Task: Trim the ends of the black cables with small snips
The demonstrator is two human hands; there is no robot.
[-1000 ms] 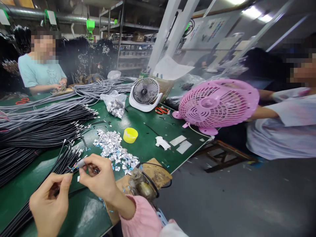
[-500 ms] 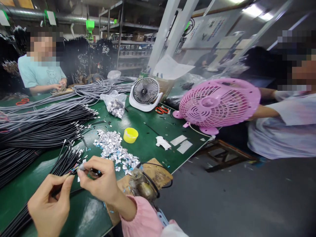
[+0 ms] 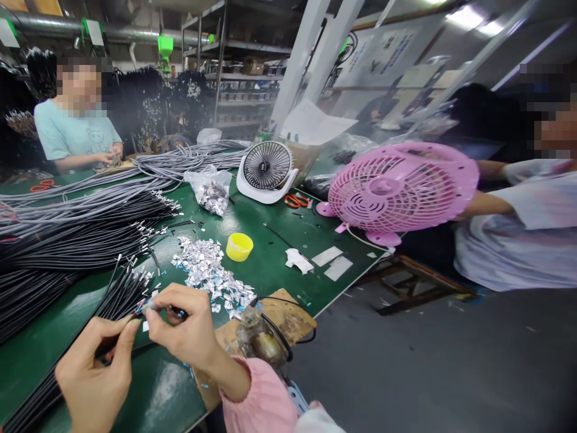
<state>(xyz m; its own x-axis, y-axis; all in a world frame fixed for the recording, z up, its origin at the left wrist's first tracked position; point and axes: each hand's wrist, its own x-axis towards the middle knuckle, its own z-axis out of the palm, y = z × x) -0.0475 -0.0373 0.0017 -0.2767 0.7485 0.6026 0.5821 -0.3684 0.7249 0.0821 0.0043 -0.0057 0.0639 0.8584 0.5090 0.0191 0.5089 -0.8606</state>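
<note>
My left hand point(image 3: 97, 367) pinches a black cable between thumb and forefinger, near the cable's stripped end. Thin coloured wires point(image 3: 140, 305) stick out of that end toward my right hand point(image 3: 187, 325). The thumb and forefinger of my right hand close on the wire tips. A small dark object point(image 3: 175, 314) shows inside its curled fingers; its kind cannot be made out. Behind the hands lies a bundle of black cables point(image 3: 128, 285) with pale ends. Beyond my right hand is a heap of silvery foil scraps point(image 3: 202, 267) mixed with blue bits.
A yellow cup point(image 3: 239, 247), a small white fan point(image 3: 265, 171), a bag of metallic pieces point(image 3: 211, 191) and orange-handled scissors point(image 3: 297, 200) stand or lie on the green table. A pink fan point(image 3: 396, 189) stands right. A grimy device point(image 3: 259, 337) sits on cardboard near my right forearm. Two other people sit nearby.
Both my hands have shifted slightly to the right, still pinching the cable and its wire tips. The things on the table lie as before.
</note>
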